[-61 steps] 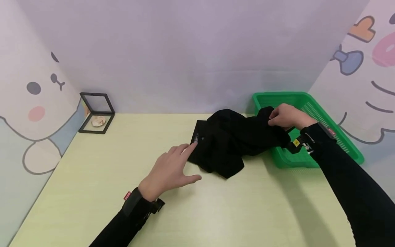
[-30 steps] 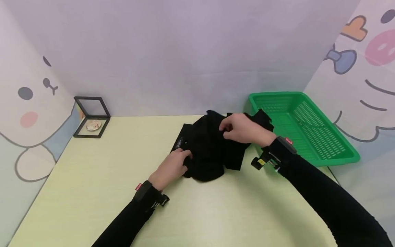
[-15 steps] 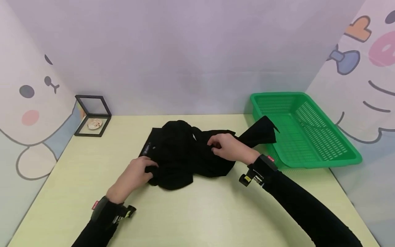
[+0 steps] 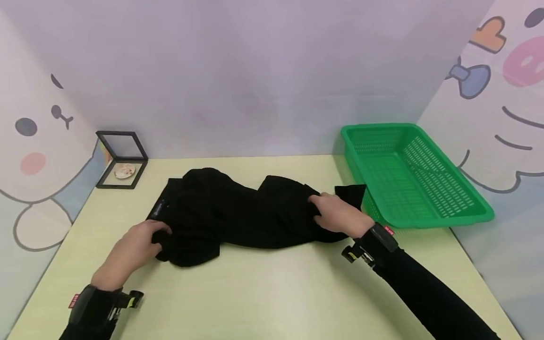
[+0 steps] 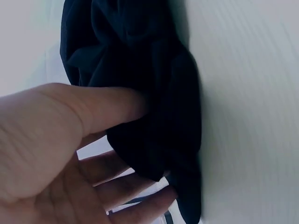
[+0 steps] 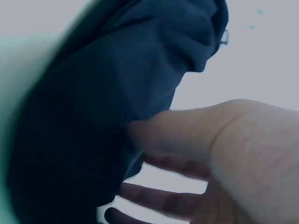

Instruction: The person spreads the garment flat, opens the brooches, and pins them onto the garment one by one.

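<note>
1. Pale lavender cloth forms the back wall [image 4: 255, 71], meeting the far edge of the light tabletop [image 4: 272, 297]; cartoon faces cover both side walls.
2. Near the tabletop's left edge, the left hand [image 4: 129, 252] is partly closed, pinching one end of the black garment [image 4: 250, 212] with thumb on top and fingers beneath.
3. Toward the right edge, the right hand [image 4: 342, 215] pinches the opposite end likewise, thumb against fingers.
4. Between them the garment lies lengthwise across the far half, creased, small pale print at its left end. Holding both ends probably spreads it and stops it bunching.
5. Just beyond the right hand, a green basket [image 4: 446, 222] fills the far right corner, presumably set aside to leave working room; whether the garment's flap touches it, I cannot tell.
6. At the far left corner, a hinged black frame [image 4: 129, 161] stands opened, perhaps to display the pale round piece [image 4: 124, 171] in its lower pane.
</note>
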The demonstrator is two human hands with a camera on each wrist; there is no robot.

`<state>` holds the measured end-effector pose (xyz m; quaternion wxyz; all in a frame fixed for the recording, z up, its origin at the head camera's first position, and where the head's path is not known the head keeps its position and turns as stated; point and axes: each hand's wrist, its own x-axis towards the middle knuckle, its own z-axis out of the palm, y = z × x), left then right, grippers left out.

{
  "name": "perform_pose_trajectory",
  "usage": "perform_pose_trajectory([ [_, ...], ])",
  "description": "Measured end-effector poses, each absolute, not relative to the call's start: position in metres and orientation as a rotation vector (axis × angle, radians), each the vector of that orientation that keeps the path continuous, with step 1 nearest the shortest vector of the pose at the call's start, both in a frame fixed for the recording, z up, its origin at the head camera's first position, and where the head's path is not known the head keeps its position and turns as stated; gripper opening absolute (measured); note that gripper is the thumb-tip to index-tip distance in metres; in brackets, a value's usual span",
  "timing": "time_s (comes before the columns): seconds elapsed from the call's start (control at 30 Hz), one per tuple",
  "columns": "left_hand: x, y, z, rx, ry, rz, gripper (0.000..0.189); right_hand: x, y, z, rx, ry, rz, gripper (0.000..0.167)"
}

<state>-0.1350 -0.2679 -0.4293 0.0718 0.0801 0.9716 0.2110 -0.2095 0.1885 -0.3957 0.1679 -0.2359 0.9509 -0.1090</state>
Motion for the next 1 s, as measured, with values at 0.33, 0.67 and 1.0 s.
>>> perform_pose_trajectory([
  [0.33,-0.148,-0.243,-0.433,0.313,3.025,0.491,0.036,-0.198,0.179,-0.415,-0.795,2.601,-0.357,0.022],
  [0.67,-0.159,-0.210,-0.424,0.341,3.096,0.727,0.035,-0.189,0.142,-0.389,-0.981,2.558,-0.713,0.015],
  [1.0,-0.162,-0.239,-0.387,0.263,3.232,0.847,0.026,-0.192,0.172,-0.335,-0.676,2.610,-1.281,0.019],
])
